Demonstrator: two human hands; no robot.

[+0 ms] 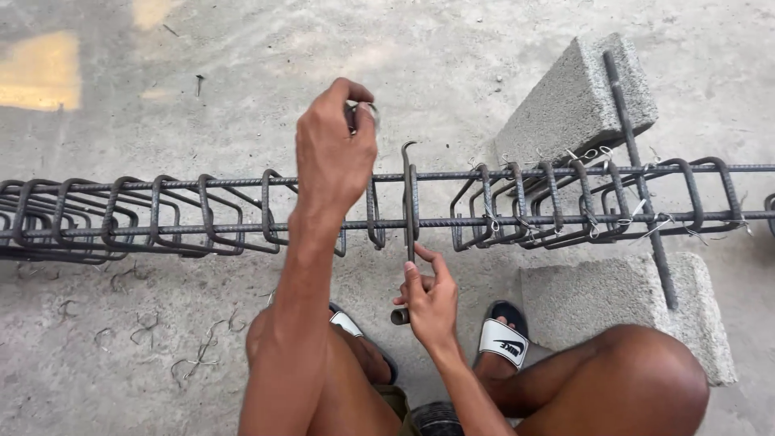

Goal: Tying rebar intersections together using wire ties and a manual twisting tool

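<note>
While the left hand (pixel 335 153) pinches tie wire (pixel 363 109) at upper centre, the right hand (pixel 428 303) grips the hook tool (pixel 409 202), apparently mid-tie on the rebar cage (pixel 202 214); twisting it tight likely follows.

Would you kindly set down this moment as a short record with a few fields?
Setting: bare concrete floor, seen from above by a seated person
Work piece: rebar cage lying lengthwise, its right end resting on two concrete blocks
Left hand: left hand raised over the cage's top bar, pinching tie wire
Right hand: right hand gripping the handle of a hooked tying tool, hook end up at a stirrup
Loose items: bent wire scraps on the floor, lower left
Footwear: sandals
</note>
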